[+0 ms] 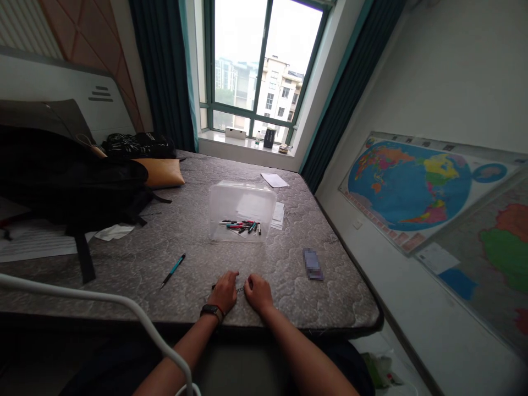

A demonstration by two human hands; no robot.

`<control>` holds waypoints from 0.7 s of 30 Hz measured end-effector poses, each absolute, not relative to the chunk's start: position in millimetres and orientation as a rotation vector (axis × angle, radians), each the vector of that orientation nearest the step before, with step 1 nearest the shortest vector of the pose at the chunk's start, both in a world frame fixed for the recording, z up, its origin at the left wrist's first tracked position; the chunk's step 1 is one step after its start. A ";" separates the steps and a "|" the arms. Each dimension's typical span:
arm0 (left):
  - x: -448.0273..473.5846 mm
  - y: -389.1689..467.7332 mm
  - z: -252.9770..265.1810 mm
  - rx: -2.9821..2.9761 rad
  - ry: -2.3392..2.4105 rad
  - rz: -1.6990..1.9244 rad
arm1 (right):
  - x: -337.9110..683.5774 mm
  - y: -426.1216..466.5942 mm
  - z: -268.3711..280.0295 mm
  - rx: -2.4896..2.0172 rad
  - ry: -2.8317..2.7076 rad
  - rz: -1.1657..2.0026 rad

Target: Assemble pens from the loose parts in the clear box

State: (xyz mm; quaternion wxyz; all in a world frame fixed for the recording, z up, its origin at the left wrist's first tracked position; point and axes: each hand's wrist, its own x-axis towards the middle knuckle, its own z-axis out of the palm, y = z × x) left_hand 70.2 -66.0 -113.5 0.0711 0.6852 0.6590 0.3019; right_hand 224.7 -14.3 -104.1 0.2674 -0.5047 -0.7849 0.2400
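pens (247, 225) lie inside clear box (220, 203) | blue pen (174, 270) left-front of box | left hand (225, 291), before box: palm down, cannot tell its grip | right hand (259, 291), before box: fingers curled in | mattress (165, 220) under box

Bare hands (225, 291), black watch (210, 310) on the left wrist (209, 323), dark legwear (345, 357)

teal-and-black pen (174, 270), mottled grey mattress (187, 220), teal curtains (160, 66)

On the mattress (342, 297), a pen (173, 270) lies left of the hands (225, 291), a box (220, 203) beyond.
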 end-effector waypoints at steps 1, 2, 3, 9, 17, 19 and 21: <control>70.0 -65.4 -115.5 2.073 1.970 0.911 | 224.7 -14.4 -103.9 -1.368 -2.110 0.672; 70.0 -64.8 -116.8 2.088 1.962 0.913 | 224.0 -14.2 -103.7 -1.375 -2.091 0.700; 70.1 -64.5 -117.5 2.109 1.955 0.915 | 222.2 -13.7 -103.7 -1.381 -2.053 0.740; 71.3 -65.5 -113.1 2.196 1.994 0.870 | 188.5 -5.6 -113.7 -1.374 -1.497 1.422; 72.1 -66.6 -112.9 2.261 1.983 0.840 | 170.4 4.5 -119.3 -1.396 -1.269 1.704; 72.7 -67.2 -110.5 2.268 1.973 0.835 | 172.6 5.6 -117.2 -1.368 -1.241 1.740; 72.9 -67.6 -108.7 2.248 1.984 0.829 | 173.9 6.5 -115.2 -1.369 -1.204 1.758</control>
